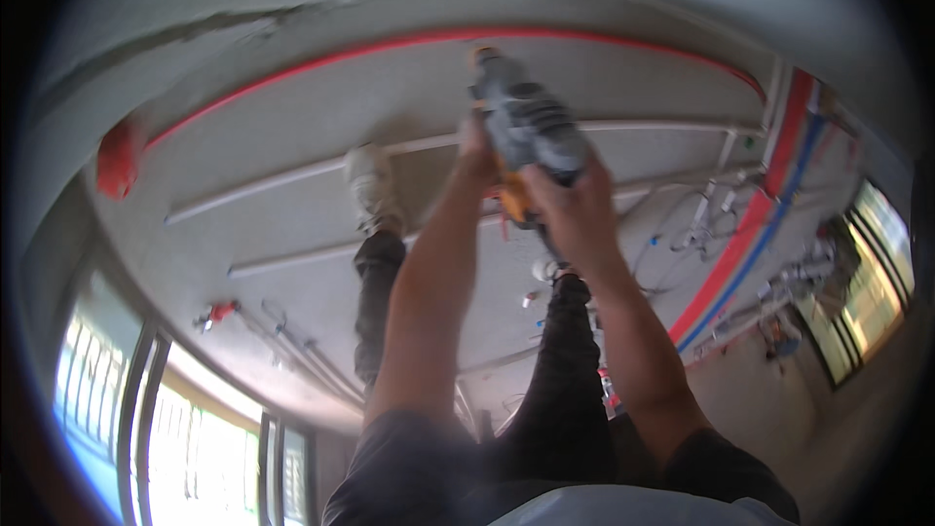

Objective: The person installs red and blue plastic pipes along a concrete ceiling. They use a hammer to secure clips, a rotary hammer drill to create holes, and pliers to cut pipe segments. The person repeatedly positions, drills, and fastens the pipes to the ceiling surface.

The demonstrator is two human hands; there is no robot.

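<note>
A grey and yellow power drill [531, 122] is held out in front of me, slightly blurred by motion, its yellow-tipped front end pointing away toward the wall. My left hand [474, 154] is closed around its side near the front. At the rear, my right hand [577, 203] grips the handle end. Whether a bit sits in its nose is too blurred to tell. Beyond the tool's tip, a red pipe [390, 43] runs along the foot of the wall. Part of a white pipe [429, 143] passes behind the drill and my hands.
More white pipe [292, 261] lies across the floor by my light shoe [370, 180]. Red and blue strips [750, 229] run along the right, near loose cables and fittings [703, 219]. A red object [118, 161] stands far left. Windows [190, 438] are at lower left and right.
</note>
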